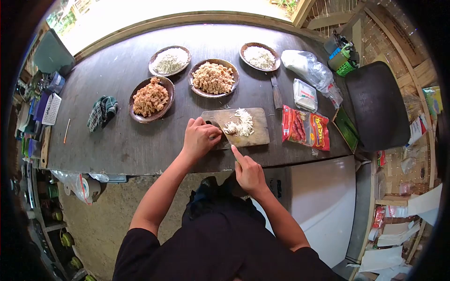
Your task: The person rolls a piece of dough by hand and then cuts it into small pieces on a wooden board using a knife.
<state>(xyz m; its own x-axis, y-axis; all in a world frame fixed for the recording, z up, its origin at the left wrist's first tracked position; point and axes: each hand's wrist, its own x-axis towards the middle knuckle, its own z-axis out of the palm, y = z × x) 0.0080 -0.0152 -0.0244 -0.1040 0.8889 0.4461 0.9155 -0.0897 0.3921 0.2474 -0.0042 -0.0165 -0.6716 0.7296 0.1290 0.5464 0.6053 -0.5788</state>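
My right hand grips a knife, index finger stretched along it, with the blade over the wooden cutting board. At the board's left side, my left hand is closed with fingers curled down beside the blade. Whatever those fingers hold is mostly hidden. Thin white shredded strips lie in a loose pile on the board, just right of the blade. Behind the board stands a plate of brown crispy pieces. A bowl of darker reddish-brown pieces sits further left.
Two plates of pale shreds stand at the back. Right of the board are a second knife, a red sausage packet, a white pack and plastic bags. A checked cloth lies left; a black chair stands right.
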